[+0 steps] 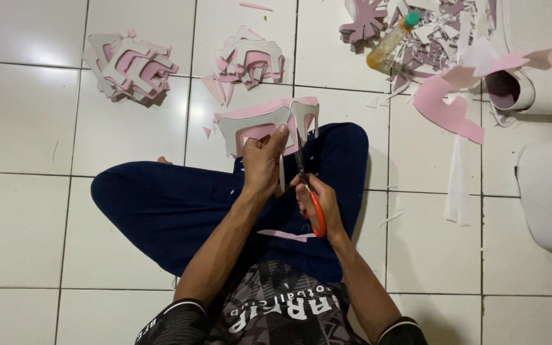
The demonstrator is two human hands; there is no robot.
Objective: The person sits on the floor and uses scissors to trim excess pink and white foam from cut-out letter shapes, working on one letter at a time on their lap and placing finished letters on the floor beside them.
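White tiled floor (27, 211) below; my left hand (262, 163) grips the pink-and-white foam cutout (257, 124), steadying it while my right hand (319, 207) clasps orange-handled scissors (311, 198) just beside, cutting.

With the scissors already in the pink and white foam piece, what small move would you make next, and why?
Probably close the scissors a little further along the cut line. The right hand has the blades up in the foam piece, beside a hanging tab, while the left hand grips the piece's lower edge steady next to the blades, so a short snip looks well supported.
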